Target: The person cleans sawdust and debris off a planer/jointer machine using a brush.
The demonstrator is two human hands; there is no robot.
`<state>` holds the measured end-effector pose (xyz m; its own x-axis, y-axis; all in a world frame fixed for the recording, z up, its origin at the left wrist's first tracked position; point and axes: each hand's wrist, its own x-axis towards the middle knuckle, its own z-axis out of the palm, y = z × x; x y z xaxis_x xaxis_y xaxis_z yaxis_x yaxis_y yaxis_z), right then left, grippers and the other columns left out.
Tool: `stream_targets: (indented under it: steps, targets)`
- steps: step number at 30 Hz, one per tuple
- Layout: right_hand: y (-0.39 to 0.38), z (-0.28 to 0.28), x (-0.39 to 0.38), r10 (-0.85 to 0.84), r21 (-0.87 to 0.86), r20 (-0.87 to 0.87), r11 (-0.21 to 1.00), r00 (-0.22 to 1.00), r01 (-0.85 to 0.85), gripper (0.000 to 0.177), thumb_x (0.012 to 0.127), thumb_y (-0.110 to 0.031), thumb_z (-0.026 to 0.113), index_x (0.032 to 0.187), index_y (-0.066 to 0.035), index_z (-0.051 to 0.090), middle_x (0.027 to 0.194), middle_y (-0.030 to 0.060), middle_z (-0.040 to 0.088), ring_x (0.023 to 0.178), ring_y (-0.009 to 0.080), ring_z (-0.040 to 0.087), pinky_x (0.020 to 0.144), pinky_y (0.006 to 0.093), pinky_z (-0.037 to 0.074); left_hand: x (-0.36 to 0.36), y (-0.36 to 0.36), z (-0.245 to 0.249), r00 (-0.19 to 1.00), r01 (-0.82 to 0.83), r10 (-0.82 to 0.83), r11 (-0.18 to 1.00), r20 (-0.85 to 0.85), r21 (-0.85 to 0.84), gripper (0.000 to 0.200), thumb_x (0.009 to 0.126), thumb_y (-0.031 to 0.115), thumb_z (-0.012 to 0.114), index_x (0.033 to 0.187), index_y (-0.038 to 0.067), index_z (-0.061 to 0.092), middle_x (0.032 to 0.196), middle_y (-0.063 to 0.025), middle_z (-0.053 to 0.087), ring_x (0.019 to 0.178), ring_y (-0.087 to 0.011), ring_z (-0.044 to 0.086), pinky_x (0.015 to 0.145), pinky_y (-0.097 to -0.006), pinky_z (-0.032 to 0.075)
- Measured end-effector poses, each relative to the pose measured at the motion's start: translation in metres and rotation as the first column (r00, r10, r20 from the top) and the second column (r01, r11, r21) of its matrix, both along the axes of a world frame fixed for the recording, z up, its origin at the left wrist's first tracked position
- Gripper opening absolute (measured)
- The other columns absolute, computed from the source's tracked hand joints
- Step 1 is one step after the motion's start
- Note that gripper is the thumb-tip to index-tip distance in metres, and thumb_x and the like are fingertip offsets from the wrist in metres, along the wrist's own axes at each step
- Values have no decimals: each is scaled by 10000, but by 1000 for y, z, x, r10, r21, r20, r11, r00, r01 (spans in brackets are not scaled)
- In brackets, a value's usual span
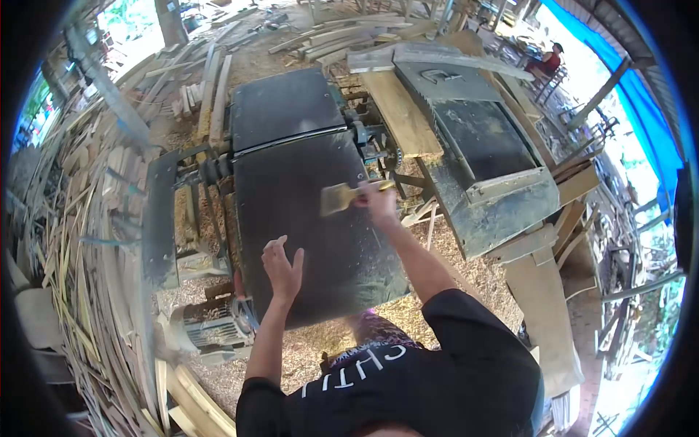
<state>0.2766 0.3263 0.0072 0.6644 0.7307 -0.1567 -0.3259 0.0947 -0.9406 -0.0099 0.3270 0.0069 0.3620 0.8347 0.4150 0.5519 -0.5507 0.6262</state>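
A dark metal machine table (306, 218) lies in front of me, dusted with sawdust near its front edge. My right hand (380, 202) is closed on the handle of a wide paintbrush (341, 197), whose pale bristles hang over the middle of the table. My left hand (282, 268) hovers with fingers spread over the table's front left part and holds nothing. A second dark plate (284, 105) continues the table beyond a narrow gap.
An electric motor (211, 324) sits low at the left. A second grey machine (480, 153) stands to the right, with a plank (399, 113) between. Stacks of wood strips (80, 240) fill the left side. Sawdust covers the ground. A seated person (547, 62) is far back right.
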Motion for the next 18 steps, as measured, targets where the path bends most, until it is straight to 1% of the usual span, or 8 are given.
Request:
stream_targets:
  steps: [2, 4, 6, 9, 12, 14, 15, 18]
  targets:
    - [1, -13, 75, -115, 126, 261, 988, 958, 84, 89, 880, -112, 628, 892, -32, 591, 706, 65, 634, 591, 122, 626, 508, 255, 535, 30, 17, -28, 921, -257, 268, 963, -282, 76, 516, 857, 314, 637, 1283, 76, 468, 1223, -154, 474, 1186, -337, 418, 983, -465, 320]
    - [5, 24, 98, -326, 120, 429, 945, 842, 305, 139, 870, -65, 637, 753, -55, 562, 623, 4, 581, 526, 73, 531, 458, 228, 437, 42, 30, -42, 880, -265, 285, 959, -380, 103, 572, 862, 398, 607, 1316, 90, 445, 1273, -156, 451, 1223, -333, 397, 979, -494, 320]
    - [27, 7, 133, -300, 129, 572, 952, 763, 278, 82, 843, -82, 675, 839, -51, 600, 702, 42, 626, 594, 84, 611, 493, 232, 518, 50, 27, -34, 820, -311, 353, 936, -451, 166, 550, 872, 400, 593, 1305, 92, 455, 1285, -154, 452, 1228, -319, 397, 981, -485, 322]
    - [60, 16, 128, -136, 78, 355, 990, 925, 116, 81, 847, -75, 670, 843, -39, 597, 723, 45, 629, 620, 86, 620, 517, 227, 530, 50, 29, -34, 807, -324, 347, 937, -478, 133, 534, 881, 406, 578, 1303, 100, 460, 1302, -139, 449, 1232, -305, 396, 984, -474, 322]
    - [64, -11, 139, -22, 64, 340, 998, 940, 0, 54, 858, -66, 640, 849, -39, 594, 712, 36, 622, 624, 85, 606, 548, 228, 525, 53, 31, -33, 788, -322, 340, 938, -514, 127, 521, 887, 403, 570, 1302, 106, 462, 1305, -126, 451, 1237, -297, 390, 989, -464, 315]
    - [52, -25, 167, 108, -94, 625, 994, 773, -63, 66, 870, -78, 635, 835, -44, 591, 692, 20, 609, 612, 79, 596, 536, 225, 502, 55, 31, -31, 790, -334, 350, 934, -503, 125, 515, 892, 400, 560, 1304, 107, 462, 1305, -120, 450, 1240, -291, 386, 992, -457, 309]
    - [41, -2, 161, 115, -144, 816, 989, 567, 8, 76, 870, -77, 640, 820, -48, 591, 674, 9, 596, 602, 64, 582, 524, 225, 482, 54, 32, -31, 786, -335, 347, 935, -511, 120, 515, 892, 400, 560, 1304, 107, 462, 1305, -120, 450, 1240, -291, 386, 992, -457, 309]
    - [40, 4, 144, -75, 66, 658, 997, 749, 42, 77, 878, -81, 633, 820, -53, 591, 675, 16, 602, 602, 56, 583, 525, 231, 489, 54, 30, -32, 787, -342, 340, 935, -514, 94, 513, 897, 406, 557, 1323, 138, 457, 1321, -104, 433, 1250, -286, 376, 1014, -453, 283]
